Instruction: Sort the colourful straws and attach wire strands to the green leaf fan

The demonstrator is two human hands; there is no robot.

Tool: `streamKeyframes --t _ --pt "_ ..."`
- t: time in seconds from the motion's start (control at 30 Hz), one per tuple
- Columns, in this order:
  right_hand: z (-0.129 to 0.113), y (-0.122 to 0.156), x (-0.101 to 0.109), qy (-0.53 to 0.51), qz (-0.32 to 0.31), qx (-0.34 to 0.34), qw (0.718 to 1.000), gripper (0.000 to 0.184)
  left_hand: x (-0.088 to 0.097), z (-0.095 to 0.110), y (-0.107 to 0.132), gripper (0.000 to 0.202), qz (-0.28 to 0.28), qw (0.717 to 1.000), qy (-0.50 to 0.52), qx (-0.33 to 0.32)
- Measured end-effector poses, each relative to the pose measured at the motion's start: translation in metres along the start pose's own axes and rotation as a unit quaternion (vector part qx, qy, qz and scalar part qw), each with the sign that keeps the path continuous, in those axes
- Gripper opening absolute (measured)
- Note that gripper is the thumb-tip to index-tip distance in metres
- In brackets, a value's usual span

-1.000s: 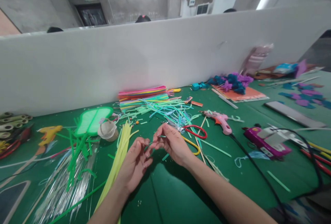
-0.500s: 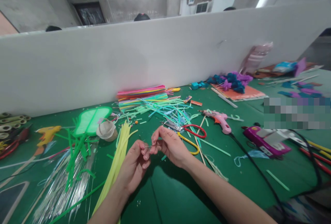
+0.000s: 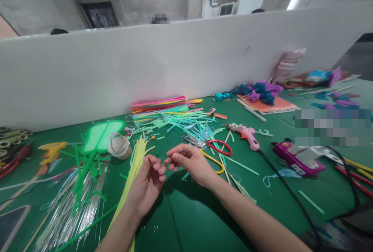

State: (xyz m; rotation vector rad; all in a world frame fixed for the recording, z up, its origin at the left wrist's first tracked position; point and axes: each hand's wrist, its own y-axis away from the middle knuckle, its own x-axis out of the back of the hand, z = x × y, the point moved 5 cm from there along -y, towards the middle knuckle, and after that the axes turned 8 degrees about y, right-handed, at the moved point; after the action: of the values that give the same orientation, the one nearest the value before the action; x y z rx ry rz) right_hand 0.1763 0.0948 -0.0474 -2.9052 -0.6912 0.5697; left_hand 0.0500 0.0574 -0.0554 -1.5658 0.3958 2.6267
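Note:
My left hand (image 3: 148, 184) is closed, its thumb and curled fingertips brought together. Whatever they pinch is too small to make out. Close to its right, my right hand (image 3: 190, 162) is also closed, with thumb against forefinger around something thin that I cannot name. The fingertips of both hands almost meet above the green table (image 3: 186, 221). Yellow strips (image 3: 134, 178) run beneath my left wrist. Behind my right hand lie scissors (image 3: 211, 144) with one red and one yellow handle loop. Tiny shiny rings (image 3: 155, 228) lie on the table in front.
A pink glue gun (image 3: 246, 133) and a purple power strip (image 3: 300, 162) with a black cable lie right. Left are a paper cup (image 3: 120, 147), a green leaf-shaped frame (image 3: 103, 135) and a yellow glue gun (image 3: 52, 152). Coloured strips (image 3: 163, 104) lie below a white partition (image 3: 186, 58).
My right hand has turned, its fingers lowered and stretched further left. My left hand has shifted slightly left. The thin piece seen between the fingertips earlier no longer shows clearly.

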Motion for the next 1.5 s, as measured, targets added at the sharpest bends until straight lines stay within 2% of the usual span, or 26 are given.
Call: streamKeyframes --t 0.1,0.2,0.3,0.5,0.63,0.83,0.97,1.03,1.1,1.2,1.33,1.5 --pt "-0.001 0.000 -0.002 0.000 -0.012 -0.004 1.000 0.017 -0.006 -0.002 0.002 0.023 -0.032 0.999 0.007 0.013" --pt "-0.003 0.000 0.000 0.016 0.000 0.005 1.000 0.017 -0.006 -0.002 0.002 0.022 -0.035 0.999 0.019 0.015" --pt "-0.002 -0.002 0.003 0.027 0.032 0.008 0.999 0.018 0.000 -0.001 -0.001 0.022 -0.012 1.000 0.018 0.005" --pt "0.012 -0.004 0.001 -0.019 0.096 0.002 0.995 0.016 0.006 -0.005 -0.005 0.015 0.039 0.998 -0.005 -0.052" --pt "0.012 -0.002 -0.003 0.001 0.083 -0.002 0.997 0.014 0.009 -0.005 -0.006 0.011 0.081 0.994 -0.034 -0.069" --pt "0.006 -0.002 0.000 0.054 0.078 -0.003 0.995 0.015 0.010 0.000 -0.006 0.011 0.093 0.993 -0.038 -0.062" --pt "0.002 -0.003 0.006 0.058 0.104 -0.002 0.993 0.018 0.016 0.009 -0.007 0.019 0.127 0.989 -0.015 -0.071" --pt "0.000 -0.004 0.010 0.064 0.125 0.009 0.990 0.016 0.015 0.013 -0.006 0.017 0.111 0.990 -0.019 -0.081" --pt "-0.002 -0.004 0.012 0.062 0.143 0.024 0.988 0.015 0.010 0.012 -0.006 0.015 0.065 0.993 -0.034 -0.088" --pt "-0.002 -0.002 0.011 0.045 0.157 0.041 0.986 0.013 0.002 0.006 -0.004 0.033 0.016 0.993 -0.064 -0.094" --pt "0.000 0.000 0.006 0.029 0.163 0.036 0.985 0.013 0.001 0.000 -0.005 0.037 0.026 0.988 -0.108 -0.106" --pt "0.001 0.001 0.004 0.028 0.157 0.022 0.987 0.013 0.004 0.006 -0.005 0.028 0.028 0.978 -0.157 -0.133"
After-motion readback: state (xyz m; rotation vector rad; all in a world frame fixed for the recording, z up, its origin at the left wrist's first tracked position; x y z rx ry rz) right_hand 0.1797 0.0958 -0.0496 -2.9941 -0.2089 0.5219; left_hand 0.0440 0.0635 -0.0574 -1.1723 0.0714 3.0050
